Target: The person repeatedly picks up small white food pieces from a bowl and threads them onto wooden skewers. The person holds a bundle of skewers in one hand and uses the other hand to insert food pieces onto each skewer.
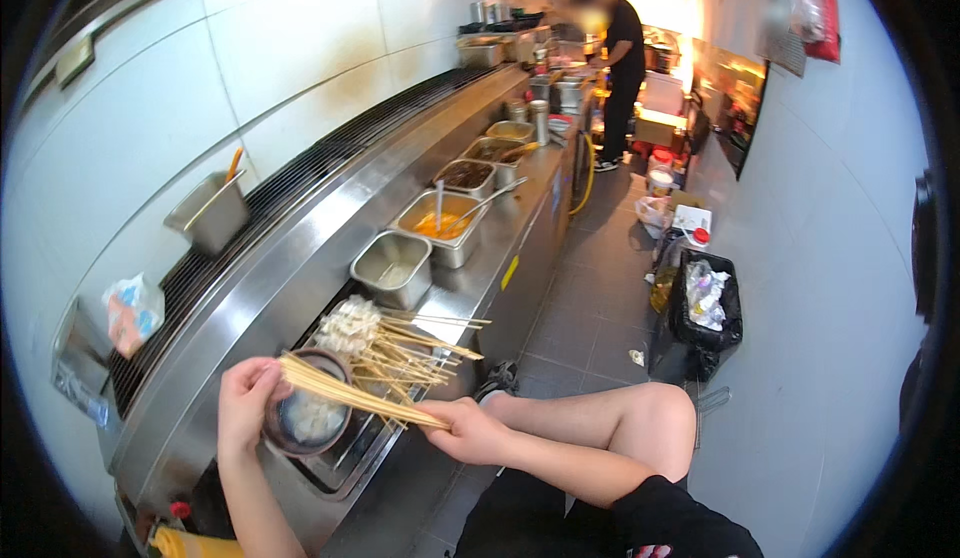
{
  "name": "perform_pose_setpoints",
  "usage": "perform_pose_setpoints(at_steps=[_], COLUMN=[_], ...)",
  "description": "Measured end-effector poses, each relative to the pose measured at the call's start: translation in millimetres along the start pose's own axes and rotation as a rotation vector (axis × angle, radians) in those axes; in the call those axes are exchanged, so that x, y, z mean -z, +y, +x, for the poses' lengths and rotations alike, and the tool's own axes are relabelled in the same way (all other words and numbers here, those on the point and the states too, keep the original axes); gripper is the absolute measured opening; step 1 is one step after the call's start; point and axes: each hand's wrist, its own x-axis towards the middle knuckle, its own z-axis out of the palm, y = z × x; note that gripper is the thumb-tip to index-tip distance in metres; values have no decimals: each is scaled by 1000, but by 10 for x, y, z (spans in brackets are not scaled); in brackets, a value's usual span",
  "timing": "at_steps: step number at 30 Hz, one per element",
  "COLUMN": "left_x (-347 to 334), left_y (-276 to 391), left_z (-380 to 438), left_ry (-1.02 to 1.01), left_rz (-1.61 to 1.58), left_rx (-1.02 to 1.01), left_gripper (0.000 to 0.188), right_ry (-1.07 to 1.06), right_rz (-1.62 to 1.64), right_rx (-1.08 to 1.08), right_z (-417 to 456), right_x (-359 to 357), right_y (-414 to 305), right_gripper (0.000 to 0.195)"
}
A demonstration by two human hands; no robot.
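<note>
A bundle of thin wooden skewers point(352, 393) stretches between my two hands. My right hand point(469, 429) grips its near end, while the fingers of my left hand point(253, 391) close around the far tips. Below the bundle stands a round dark-rimmed bowl point(345, 438) holding pale pieces of food point(315, 415) in liquid. Just beyond it, skewers threaded with whitish food point(352, 324) lie piled, their bare sticks pointing right. A metal tray point(330, 489) lies under the bowl and the pile.
Steel pans of sauce point(442, 217) line the counter, one with ladles. A grill grate point(300, 160) runs along the wall. Another person point(621, 55) works at the far end. A lined trash bin point(705, 310) stands on the floor at right. A yellow bottle point(195, 543) is at bottom left.
</note>
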Motion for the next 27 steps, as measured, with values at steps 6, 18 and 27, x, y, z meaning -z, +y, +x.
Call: perform_pose_setpoints(at_steps=[6,18,27], left_x=[208,18,-196], left_y=[-24,24,44], left_z=[0,-42,-33], left_ry=[-165,-186,-46], left_rz=[-80,-72,9], left_rx=[96,63,-137], left_gripper=[9,12,16], right_ry=[-86,8,108], right_rz=[3,63,84], right_rx=[97,66,14], right_z=[11,-36,-53], right_x=[207,25,-81], right_y=[16,33,40], right_gripper=[38,37,37])
